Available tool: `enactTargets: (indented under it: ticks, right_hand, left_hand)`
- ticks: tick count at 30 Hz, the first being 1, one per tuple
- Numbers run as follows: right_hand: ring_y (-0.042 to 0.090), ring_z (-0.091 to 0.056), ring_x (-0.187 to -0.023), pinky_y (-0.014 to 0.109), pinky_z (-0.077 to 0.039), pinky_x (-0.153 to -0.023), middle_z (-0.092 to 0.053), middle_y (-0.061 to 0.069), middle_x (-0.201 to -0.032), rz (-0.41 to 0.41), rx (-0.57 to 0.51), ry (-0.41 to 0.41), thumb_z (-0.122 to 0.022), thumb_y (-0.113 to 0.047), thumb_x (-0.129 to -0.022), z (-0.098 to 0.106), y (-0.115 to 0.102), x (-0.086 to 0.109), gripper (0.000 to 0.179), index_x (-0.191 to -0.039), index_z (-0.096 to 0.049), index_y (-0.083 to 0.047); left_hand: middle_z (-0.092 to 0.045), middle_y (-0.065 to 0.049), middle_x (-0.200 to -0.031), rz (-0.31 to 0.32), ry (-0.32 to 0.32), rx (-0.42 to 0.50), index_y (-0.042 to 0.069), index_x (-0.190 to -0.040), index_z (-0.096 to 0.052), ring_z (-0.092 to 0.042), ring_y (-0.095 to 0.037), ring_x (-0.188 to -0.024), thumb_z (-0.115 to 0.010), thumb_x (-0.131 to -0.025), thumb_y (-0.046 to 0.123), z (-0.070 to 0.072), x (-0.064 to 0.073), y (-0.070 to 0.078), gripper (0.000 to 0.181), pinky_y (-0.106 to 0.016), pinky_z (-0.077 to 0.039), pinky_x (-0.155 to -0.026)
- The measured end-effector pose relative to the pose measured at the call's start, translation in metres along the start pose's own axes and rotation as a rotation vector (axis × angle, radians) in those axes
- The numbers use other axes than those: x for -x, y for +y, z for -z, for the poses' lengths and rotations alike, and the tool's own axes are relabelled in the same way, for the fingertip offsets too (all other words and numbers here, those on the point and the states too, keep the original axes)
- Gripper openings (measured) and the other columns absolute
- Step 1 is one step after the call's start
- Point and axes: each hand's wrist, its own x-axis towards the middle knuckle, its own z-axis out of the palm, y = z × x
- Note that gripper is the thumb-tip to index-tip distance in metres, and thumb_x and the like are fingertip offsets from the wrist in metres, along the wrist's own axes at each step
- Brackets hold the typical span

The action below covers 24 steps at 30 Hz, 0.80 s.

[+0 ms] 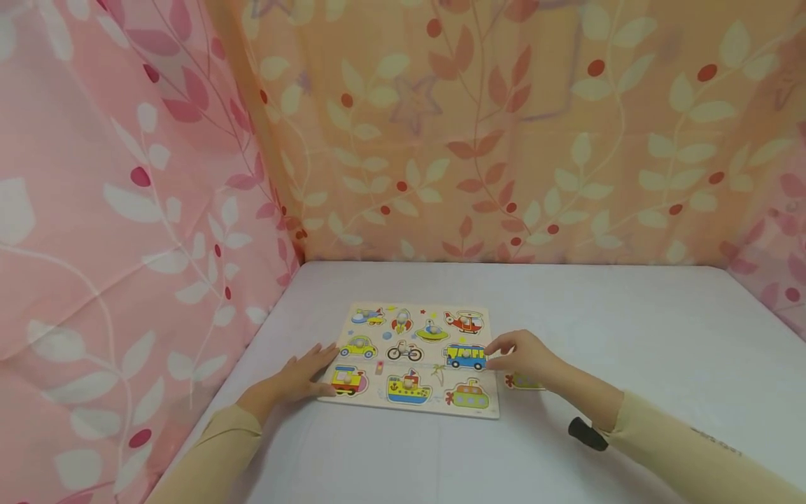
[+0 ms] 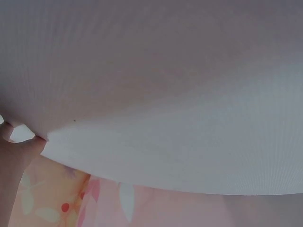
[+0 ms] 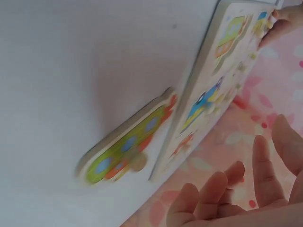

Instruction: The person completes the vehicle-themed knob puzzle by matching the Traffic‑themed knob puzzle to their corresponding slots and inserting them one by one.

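Note:
A wooden knob puzzle board [image 1: 433, 353] with vehicle pictures lies flat on the white table. My left hand [image 1: 296, 374] rests at the board's left edge, fingers by the car piece [image 1: 359, 346] and thumb by the train piece [image 1: 348, 379]. Beside the bus piece [image 1: 466, 355], at the right edge, hovers my right hand [image 1: 525, 355]; its fingers [image 3: 265, 182] are loosely bent and hold nothing in the right wrist view. A loose green submarine piece [image 3: 125, 146] lies knob up on the table, next to the board and partly hidden under the right hand in the head view.
A submarine-shaped recess [image 1: 467, 395] with a matching picture shows at the board's lower right. A small black object [image 1: 588, 434] shows beside the right sleeve. Patterned cloth walls [image 1: 491, 140] stand behind and at the sides of the table [image 1: 630, 315].

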Motion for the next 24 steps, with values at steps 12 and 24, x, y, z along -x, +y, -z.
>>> enactTargets:
  ticks: [12,24]
  right_hand:
    - [0.033,-0.05,-0.102,0.047,-0.045,-0.08,-0.057,0.022,-0.119,-0.053,-0.01,-0.042,-0.079,-0.021,-0.081,0.025,0.042,0.006,0.038,-0.114,-0.069,-0.005]
    - [0.04,-0.051,-0.109,0.058,-0.042,-0.091,-0.059,0.023,-0.117,-0.111,-0.016,-0.112,-0.081,-0.021,-0.079,0.037,0.071,-0.002,0.035,-0.109,-0.07,-0.006]
  left_hand:
    - [-0.02,-0.015,-0.159,0.005,-0.001,-0.002,0.006,-0.153,-0.027,-0.006,-0.042,-0.146,-0.071,-0.085,0.046,0.001,0.002,0.001,0.091,-0.071,-0.002,-0.107]
    - [-0.02,-0.014,-0.16,0.015,-0.007,-0.006,0.007,-0.154,-0.026,-0.006,-0.04,-0.146,-0.071,-0.084,0.047,0.001,0.002,0.003,0.091,-0.07,-0.002,-0.108]
